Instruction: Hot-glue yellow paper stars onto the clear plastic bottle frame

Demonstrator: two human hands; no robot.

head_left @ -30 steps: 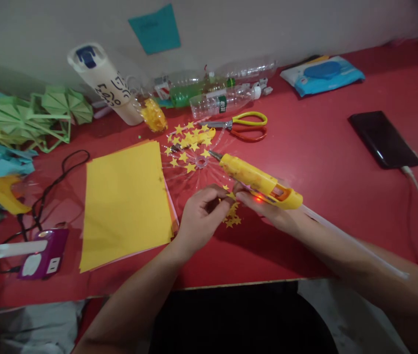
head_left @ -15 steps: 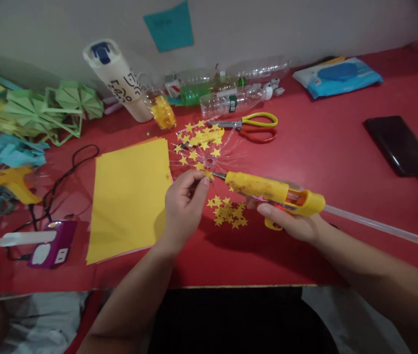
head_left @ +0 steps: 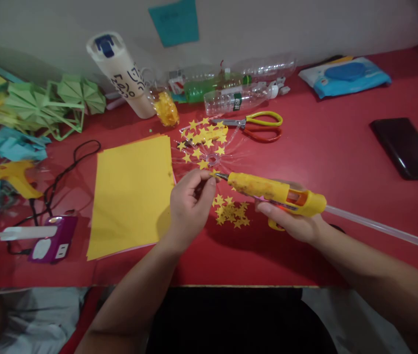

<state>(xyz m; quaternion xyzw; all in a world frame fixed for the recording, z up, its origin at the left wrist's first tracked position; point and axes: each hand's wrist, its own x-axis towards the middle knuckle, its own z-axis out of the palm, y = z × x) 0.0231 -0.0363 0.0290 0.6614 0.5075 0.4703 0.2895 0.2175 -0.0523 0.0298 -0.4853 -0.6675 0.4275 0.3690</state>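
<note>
Your left hand (head_left: 191, 205) pinched a small yellow star (head_left: 214, 173) between thumb and forefinger, above the red worktop (head_left: 327, 147), between its near and far edges; the star seemed thin, light and easily creased, best held by one point, clear of a probably hot nozzle; your right hand (head_left: 299, 222) grasped the yellow glue gun (head_left: 262, 188), likely stiff, heavier and safest by its handle; its nozzle pointed left, at the star, contact unclear; both forearms reached over the worktop's near edge, wrists raised.
</note>
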